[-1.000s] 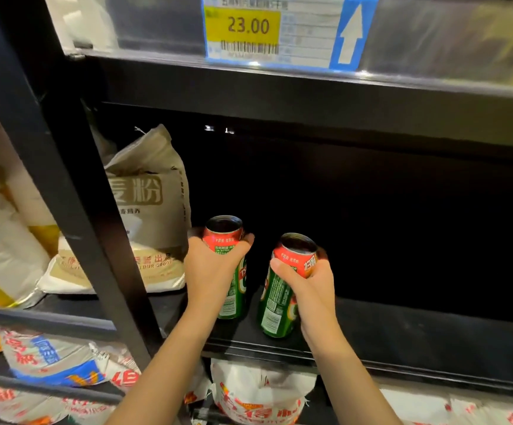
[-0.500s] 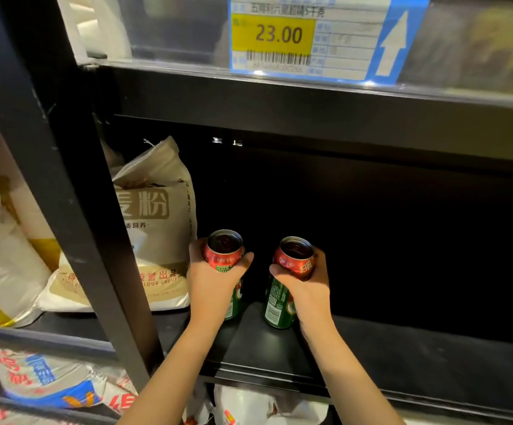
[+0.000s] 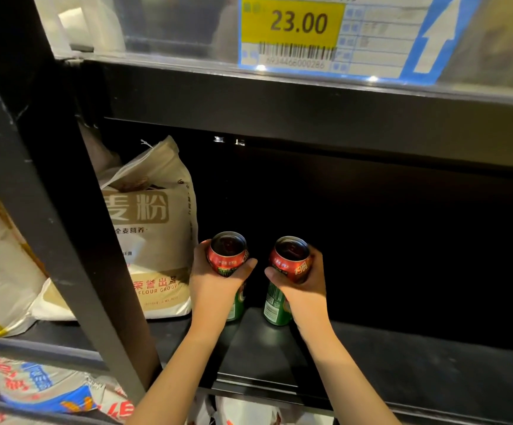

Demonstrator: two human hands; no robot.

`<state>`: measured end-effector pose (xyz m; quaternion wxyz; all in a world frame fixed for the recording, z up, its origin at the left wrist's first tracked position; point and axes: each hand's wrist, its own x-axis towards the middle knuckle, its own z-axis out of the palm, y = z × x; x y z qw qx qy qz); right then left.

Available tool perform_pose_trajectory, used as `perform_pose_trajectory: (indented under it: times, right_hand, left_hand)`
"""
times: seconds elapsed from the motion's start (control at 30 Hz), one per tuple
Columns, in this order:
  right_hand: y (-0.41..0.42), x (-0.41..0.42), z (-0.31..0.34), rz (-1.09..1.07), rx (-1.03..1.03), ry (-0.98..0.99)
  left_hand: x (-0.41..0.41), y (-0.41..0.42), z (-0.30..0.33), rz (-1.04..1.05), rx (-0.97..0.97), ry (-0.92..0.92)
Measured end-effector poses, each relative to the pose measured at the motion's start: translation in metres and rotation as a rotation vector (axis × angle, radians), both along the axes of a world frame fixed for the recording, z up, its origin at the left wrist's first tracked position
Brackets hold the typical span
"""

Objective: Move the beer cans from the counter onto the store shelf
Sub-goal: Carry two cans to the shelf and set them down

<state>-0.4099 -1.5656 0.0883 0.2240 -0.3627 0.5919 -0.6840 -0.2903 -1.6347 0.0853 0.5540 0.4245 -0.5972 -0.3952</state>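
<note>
A black store shelf (image 3: 402, 372) spans the lower frame, bearing a flour bag (image 3: 154, 228) at centre left and two upright beer cans (image 3: 276, 305) just right of it.

Both cans pushed deeper onto shelf (image 3: 402, 372); right can (image 3: 282, 286) now upright, left can (image 3: 229, 265) nearer flour bag (image 3: 154, 228).
</note>
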Motion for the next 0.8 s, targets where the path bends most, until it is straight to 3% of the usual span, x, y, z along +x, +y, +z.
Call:
perform_pose_trajectory:
  times: [0.23,0.43,0.6,0.8]
  right_hand:
    - [0.014,-0.002,-0.015,0.062,-0.032,0.026]
    - [0.029,0.004,-0.05,0.068,0.145,0.058]
    - [0.025,0.002,-0.055,0.079,0.297,0.137]
    - [0.025,0.003,-0.058,0.015,0.324,0.16]
  left_hand:
    - [0.008,0.008,-0.016,-0.079,0.082,0.002]
    - [0.02,0.027,-0.06,-0.085,0.133,-0.21]
    - [0.022,0.024,-0.063,-0.059,0.122,-0.237]
    - [0.025,0.021,-0.069,-0.053,0.122,-0.231]
